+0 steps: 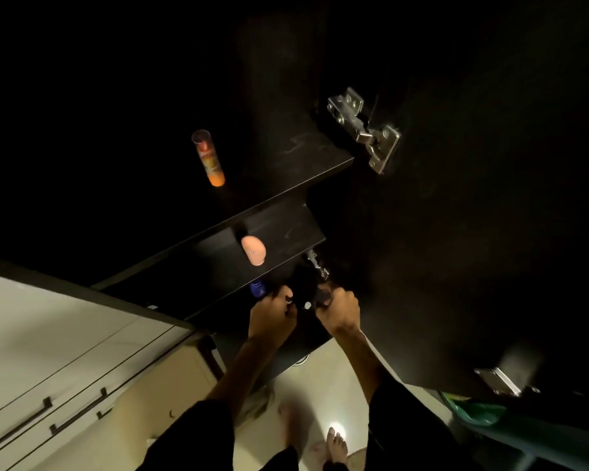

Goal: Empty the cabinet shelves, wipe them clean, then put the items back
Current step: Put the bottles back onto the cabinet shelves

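A dark cabinet stands open in front of me, with black shelves (286, 229) stepping down toward me. An orange spray can (207, 158) stands on an upper shelf. A peach roll-on bottle (253, 249) stands on the shelf below it. A blue bottle (258, 288) sits on a lower shelf, just left of my left hand (272, 317). My left hand is curled around a small dark item, which I cannot identify. My right hand (337, 309) grips a dark object with a small white cap beside it. Both hands are over the lowest shelf.
The open cabinet door (473, 232) fills the right side, with metal hinges (364, 130). White drawers with dark handles (75, 416) lie to the left. My bare feet (335, 443) are on the pale floor. A green bag (476, 411) sits at the lower right.
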